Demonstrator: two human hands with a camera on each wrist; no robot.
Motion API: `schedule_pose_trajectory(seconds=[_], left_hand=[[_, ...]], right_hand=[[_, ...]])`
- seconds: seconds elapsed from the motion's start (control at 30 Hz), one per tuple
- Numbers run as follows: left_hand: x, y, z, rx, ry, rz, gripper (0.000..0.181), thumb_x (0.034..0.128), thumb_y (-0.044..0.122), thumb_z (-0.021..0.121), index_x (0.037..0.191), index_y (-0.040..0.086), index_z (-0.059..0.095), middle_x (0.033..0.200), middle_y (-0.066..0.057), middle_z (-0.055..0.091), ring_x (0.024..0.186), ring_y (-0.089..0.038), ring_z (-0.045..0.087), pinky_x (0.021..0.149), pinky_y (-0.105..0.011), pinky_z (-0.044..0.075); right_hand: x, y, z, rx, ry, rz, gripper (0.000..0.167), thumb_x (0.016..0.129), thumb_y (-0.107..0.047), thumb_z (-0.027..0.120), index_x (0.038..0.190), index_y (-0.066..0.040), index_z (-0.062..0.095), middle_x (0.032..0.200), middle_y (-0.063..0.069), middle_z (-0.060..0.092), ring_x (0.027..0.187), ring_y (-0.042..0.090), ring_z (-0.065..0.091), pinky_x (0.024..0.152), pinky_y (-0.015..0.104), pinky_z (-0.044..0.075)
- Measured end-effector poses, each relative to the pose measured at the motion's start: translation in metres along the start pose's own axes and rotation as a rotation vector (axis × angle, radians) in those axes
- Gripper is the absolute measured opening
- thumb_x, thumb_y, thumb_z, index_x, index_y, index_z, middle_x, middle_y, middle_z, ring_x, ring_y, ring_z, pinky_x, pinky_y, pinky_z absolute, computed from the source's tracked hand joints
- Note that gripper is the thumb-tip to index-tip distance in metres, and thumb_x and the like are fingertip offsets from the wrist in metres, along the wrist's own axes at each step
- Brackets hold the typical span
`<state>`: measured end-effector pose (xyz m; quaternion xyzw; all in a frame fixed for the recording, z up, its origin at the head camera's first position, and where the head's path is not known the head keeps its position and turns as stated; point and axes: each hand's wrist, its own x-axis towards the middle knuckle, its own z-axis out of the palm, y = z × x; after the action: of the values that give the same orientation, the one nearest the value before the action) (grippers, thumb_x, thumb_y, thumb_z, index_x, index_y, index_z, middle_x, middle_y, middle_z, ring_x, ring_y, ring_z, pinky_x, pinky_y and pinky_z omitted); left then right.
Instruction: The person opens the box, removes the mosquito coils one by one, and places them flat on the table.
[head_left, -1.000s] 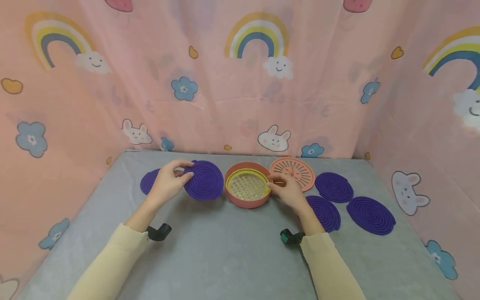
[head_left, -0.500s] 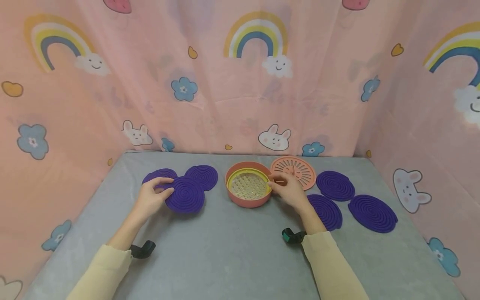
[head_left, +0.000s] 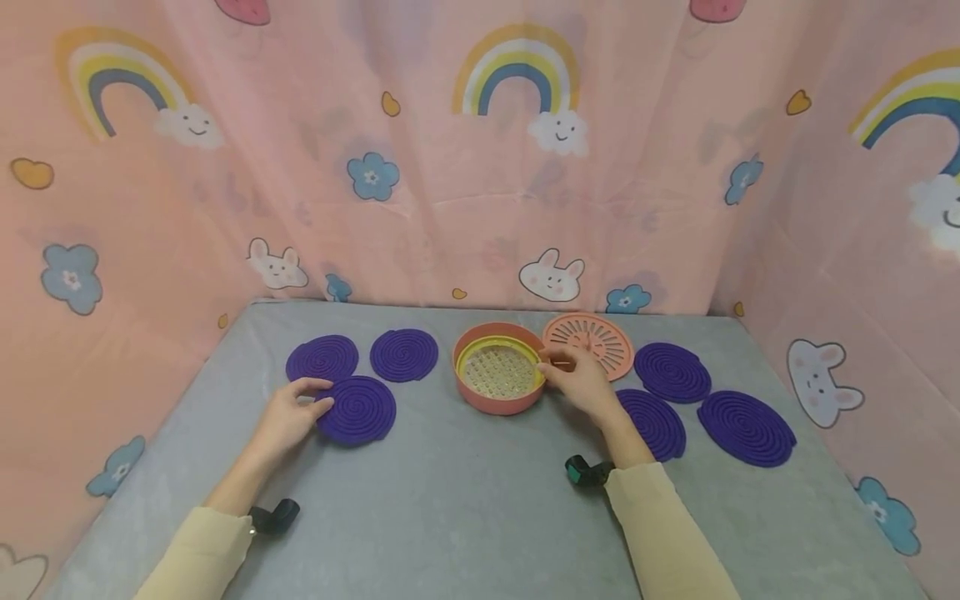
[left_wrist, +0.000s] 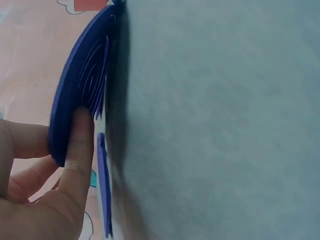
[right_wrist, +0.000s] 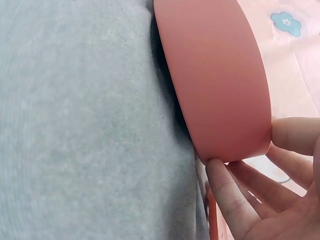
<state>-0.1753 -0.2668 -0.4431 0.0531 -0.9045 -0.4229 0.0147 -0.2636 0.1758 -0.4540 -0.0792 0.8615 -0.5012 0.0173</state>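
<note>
My left hand (head_left: 287, 414) pinches the left edge of a purple mosquito coil (head_left: 360, 410) low over the table. In the left wrist view that coil (left_wrist: 67, 85) stands tilted, its far edge close to or on the cloth. My right hand (head_left: 581, 385) grips the right side of a round reddish-pink mosquito coil holder (head_left: 497, 406). A finger lies at its rim and another digit low on its wall (right_wrist: 220, 85). Inside the holder sits a yellow-rimmed mesh (head_left: 497, 372). Partly behind my right hand lies an orange slotted lid (head_left: 613, 350).
Two flat purple coils, a left one (head_left: 322, 357) and another (head_left: 404, 354), lie behind my left hand. Three more, a back one (head_left: 672, 372), a right one (head_left: 746, 427) and one partly behind my right wrist (head_left: 654, 425), lie on the right. A pink curtain (head_left: 435, 242) borders the grey table (head_left: 442, 508).
My left hand has carried its coil left, toward me and down from beside the holder, uncovering another coil behind. My right hand has stayed at the holder.
</note>
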Motion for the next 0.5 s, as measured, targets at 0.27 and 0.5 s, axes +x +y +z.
schedule_pose_trajectory(seconds=[0.27,0.5], left_hand=[[0.002,-0.005,-0.002,0.103,-0.034,0.069,0.032,0.0982,0.007,0.062,0.127,-0.006,0.061,0.126,-0.033,0.061,0.107,-0.042,0.066,0.085,-0.049,0.054],[-0.002,0.006,-0.016,0.267,-0.049,0.124,0.029,0.0972,0.009,0.062,0.119,-0.01,0.062,0.11,-0.028,0.067,0.101,-0.044,0.066,0.085,-0.059,0.051]], right_hand=[[-0.005,-0.006,-0.008,-0.053,-0.039,-0.011,0.037,0.102,-0.025,0.065,0.133,-0.006,0.064,0.132,0.014,0.065,0.123,0.034,0.059,0.099,0.051,0.051],[-0.014,-0.013,-0.021,-0.135,-0.083,-0.04,0.045,0.101,-0.026,0.065,0.14,-0.004,0.059,0.137,0.017,0.061,0.124,0.039,0.058,0.099,0.055,0.051]])
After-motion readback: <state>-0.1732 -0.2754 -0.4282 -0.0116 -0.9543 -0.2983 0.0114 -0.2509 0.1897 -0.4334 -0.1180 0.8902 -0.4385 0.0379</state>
